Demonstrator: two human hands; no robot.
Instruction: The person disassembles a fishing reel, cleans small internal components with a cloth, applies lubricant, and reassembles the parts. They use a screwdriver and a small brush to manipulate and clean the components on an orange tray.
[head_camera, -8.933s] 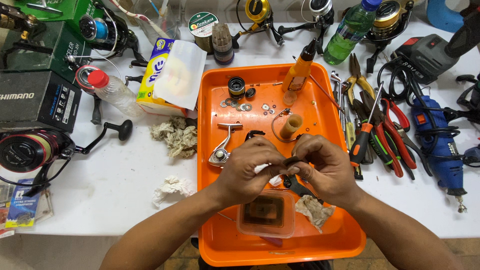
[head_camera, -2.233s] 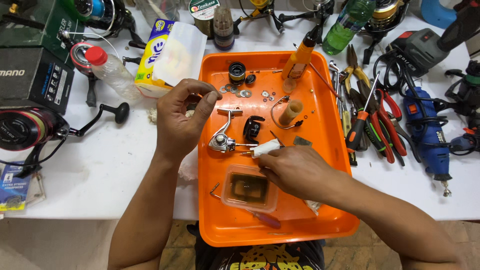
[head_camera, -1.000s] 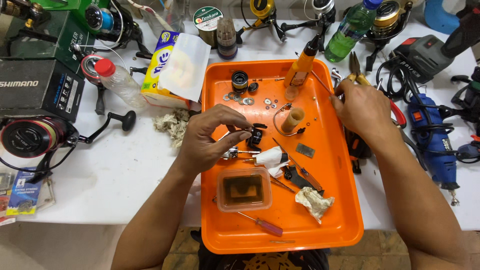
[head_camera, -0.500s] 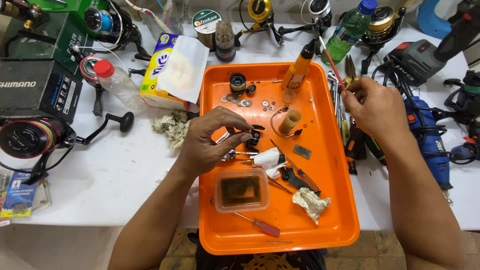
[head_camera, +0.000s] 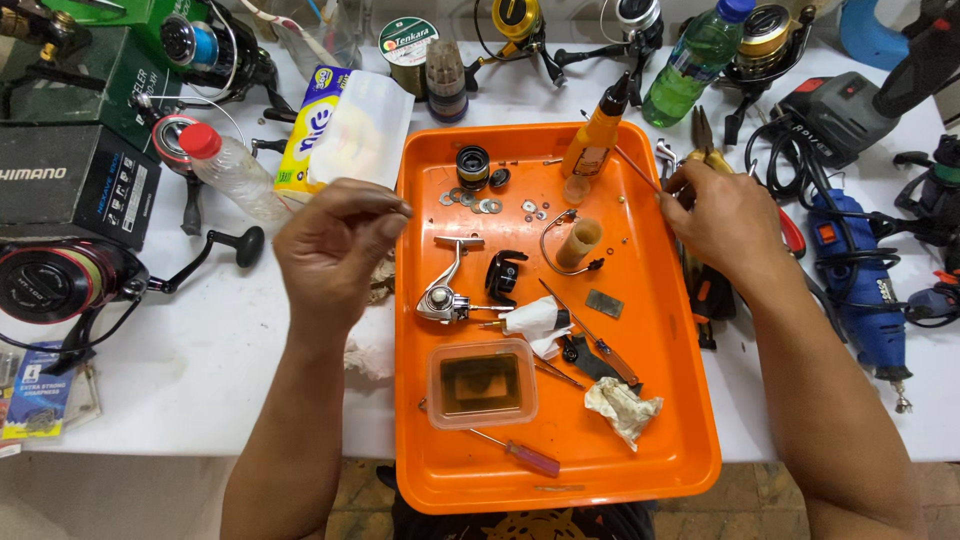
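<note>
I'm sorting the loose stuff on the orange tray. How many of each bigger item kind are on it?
On the orange plastic tray:
Red-handled screwdriver: 1
Clear square plastic container: 1
Orange squeeze bottle with black nozzle: 1
Crumpled rags: 2
Silver reel body: 1
Total: 6

Thin metal rod (head_camera: 637, 168) and small held part, at the orange tray (head_camera: 668, 420).

The rod is slender, straight and silver. It lies tilted across the tray's upper right rim, one end beside the orange glue bottle (head_camera: 597, 140), the other pinched in the fingertips of the right hand (head_camera: 722, 215). The left hand (head_camera: 335, 250) is raised over the surface just left of the tray, fingertips closed together; whatever they hold is too small to identify.
</note>
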